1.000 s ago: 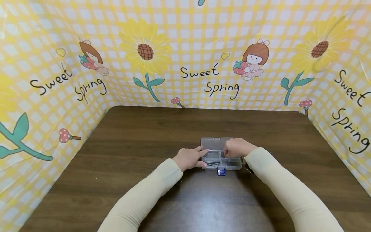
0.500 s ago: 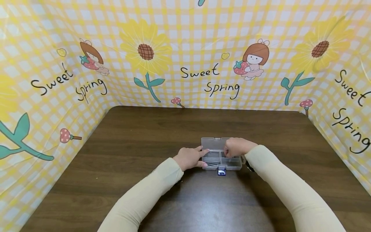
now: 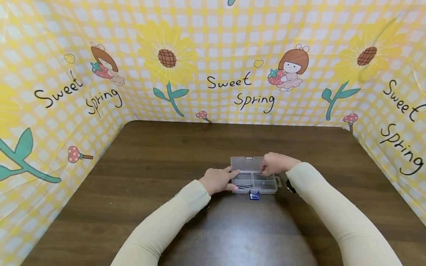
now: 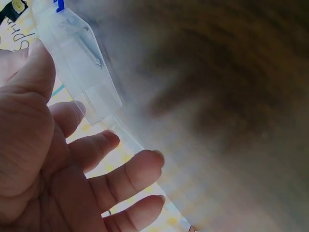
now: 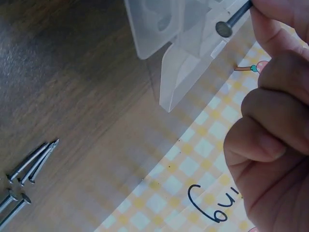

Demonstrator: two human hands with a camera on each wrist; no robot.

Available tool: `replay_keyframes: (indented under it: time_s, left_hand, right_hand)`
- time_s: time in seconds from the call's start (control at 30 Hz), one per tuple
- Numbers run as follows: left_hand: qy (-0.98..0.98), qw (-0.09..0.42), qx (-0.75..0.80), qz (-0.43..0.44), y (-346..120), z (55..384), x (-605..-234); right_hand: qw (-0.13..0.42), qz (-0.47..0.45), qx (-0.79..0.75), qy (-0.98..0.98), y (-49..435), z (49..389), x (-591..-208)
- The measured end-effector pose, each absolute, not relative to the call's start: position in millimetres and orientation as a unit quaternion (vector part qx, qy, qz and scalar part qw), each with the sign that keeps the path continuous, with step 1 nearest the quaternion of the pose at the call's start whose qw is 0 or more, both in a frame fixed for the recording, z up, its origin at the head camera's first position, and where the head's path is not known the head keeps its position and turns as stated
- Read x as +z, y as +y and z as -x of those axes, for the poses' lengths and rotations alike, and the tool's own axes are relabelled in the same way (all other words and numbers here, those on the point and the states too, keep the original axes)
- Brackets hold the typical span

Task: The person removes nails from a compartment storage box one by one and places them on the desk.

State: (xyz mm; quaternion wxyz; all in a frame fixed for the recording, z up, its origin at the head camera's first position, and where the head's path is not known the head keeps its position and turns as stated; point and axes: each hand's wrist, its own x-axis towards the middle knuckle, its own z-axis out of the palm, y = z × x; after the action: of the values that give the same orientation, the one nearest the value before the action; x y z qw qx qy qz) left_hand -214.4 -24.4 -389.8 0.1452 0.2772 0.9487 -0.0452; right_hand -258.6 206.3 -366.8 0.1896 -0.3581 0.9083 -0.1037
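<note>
A clear plastic compartment box (image 3: pixel 266 187) stands on the table with its lid (image 3: pixel 244 164) tipped back and its blue latch (image 3: pixel 254 195) hanging at the front. Several nails (image 3: pixel 244 186) lie in its front left compartment. My left hand (image 3: pixel 216 181) rests at the box's left end, thumb at the front corner and fingers spread toward the back. Over the back right compartment, my right hand (image 3: pixel 279 164) pinches a nail (image 5: pixel 233 21) between thumb and index finger. The nail's flat head shows in the right wrist view, while the fingers hide its other end.
Several loose nails (image 5: pixel 36 164) lie on the brown wooden table (image 3: pixel 166 147) to the right of the box. A hanging tab (image 3: pixel 278 181) sticks out from the box's right end. A yellow checked cloth (image 3: pixel 226 55) walls in the table's back and sides.
My right hand has moved up and slightly to the right, away from the back right compartment. My left hand and the box have stayed in place.
</note>
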Motion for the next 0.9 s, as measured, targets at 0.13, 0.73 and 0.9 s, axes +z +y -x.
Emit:
replay_keyframes:
  time_s: [0.13,0.73,0.9]
  left_hand:
    - [0.949,0.146,-0.041,-0.277,-24.7,214.9,-390.6]
    - [0.949,0.152,-0.039,-0.274,-25.4,214.9,-390.2]
    - [0.949,0.153,-0.037,-0.275,-25.4,215.3,-390.2]
  right_hand:
    - [0.186,0.36,-0.108,0.908,210.0,258.5,-366.1]
    - [0.167,0.343,-0.113,0.918,234.1,251.0,-363.7]
    - [0.153,0.351,-0.111,0.917,239.2,249.0,-363.8]
